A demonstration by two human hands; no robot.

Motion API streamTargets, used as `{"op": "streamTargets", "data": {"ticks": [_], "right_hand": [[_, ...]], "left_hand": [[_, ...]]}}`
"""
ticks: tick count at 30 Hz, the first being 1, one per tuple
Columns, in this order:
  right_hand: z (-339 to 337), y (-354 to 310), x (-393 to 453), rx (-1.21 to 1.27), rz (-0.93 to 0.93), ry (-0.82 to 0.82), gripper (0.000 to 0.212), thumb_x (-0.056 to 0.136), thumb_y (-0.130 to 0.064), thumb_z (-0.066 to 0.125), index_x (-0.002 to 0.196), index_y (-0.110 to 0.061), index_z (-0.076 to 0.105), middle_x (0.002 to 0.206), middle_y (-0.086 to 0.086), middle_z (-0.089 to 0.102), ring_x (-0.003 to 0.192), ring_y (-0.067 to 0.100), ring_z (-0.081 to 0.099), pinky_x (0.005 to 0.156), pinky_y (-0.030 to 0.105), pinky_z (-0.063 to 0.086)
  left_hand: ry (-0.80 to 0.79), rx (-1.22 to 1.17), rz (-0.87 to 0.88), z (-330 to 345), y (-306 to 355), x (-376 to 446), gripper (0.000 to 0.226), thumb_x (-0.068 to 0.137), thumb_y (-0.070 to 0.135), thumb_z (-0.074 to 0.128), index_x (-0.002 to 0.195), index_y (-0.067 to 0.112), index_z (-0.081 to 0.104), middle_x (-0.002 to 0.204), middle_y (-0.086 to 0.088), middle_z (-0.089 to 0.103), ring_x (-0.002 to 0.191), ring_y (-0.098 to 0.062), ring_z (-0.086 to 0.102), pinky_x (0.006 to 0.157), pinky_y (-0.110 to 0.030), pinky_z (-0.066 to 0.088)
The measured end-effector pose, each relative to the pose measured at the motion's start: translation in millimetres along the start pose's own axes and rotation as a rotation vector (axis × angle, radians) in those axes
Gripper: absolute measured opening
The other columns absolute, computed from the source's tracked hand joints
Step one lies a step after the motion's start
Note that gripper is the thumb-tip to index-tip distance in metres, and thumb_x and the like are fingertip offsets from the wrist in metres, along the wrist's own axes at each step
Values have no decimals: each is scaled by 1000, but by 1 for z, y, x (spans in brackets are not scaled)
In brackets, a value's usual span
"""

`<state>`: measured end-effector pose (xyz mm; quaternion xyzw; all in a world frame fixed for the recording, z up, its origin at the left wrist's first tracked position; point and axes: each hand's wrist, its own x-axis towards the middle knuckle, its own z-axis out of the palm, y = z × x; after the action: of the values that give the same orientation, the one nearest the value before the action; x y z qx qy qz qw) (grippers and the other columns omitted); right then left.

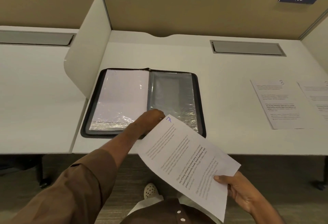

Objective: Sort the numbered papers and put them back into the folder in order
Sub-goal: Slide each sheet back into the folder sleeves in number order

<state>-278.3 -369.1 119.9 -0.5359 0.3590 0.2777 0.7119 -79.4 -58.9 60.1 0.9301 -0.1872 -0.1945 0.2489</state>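
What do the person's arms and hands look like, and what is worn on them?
The left arm wears a brown sleeve pushed up, forearm bare. Left hand and right hand are bare: no gloves, rings or watch visible. No sleeve shows on the right.

white desk (159, 53), tan partition (177, 7), grey floor (115, 188)

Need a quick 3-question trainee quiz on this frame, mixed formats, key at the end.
1. True or false: the folder lies open on the desk.
2. Multiple choice: which number is written on the sheet that the right hand grips? A) 3 B) 7 C) 8
3. Fill in: the sheet marked 8 lies flat on the desk to the ____ of the folder.

Key: 1 true; 2 B; 3 right. The left hand reaches over the folder's lower edge at the held sheet's top corner.
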Motion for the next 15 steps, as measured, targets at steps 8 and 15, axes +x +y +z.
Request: {"op": "streamTargets", "data": {"ticks": [8,15], "right_hand": [[-4,4,-3,-9,-61,22,62,73,12,73,129,-10,57,113,22,72,103,42,71,96,68,49],[-3,10,-3,-19,-43,18,60,72,10,74,127,-8,57,111,22,73,102,42,72,78,59,60]], "left_hand": [[65,-81,-31,-5,0,7,25,92,28,73,99,5,76,99,-9,71,88,-24,65,80,-37,54],[-21,-14,-29,-6,1,15,25,94,27,68,96,4,76,95,-9,72,87,-25,67,82,-43,57]]}}
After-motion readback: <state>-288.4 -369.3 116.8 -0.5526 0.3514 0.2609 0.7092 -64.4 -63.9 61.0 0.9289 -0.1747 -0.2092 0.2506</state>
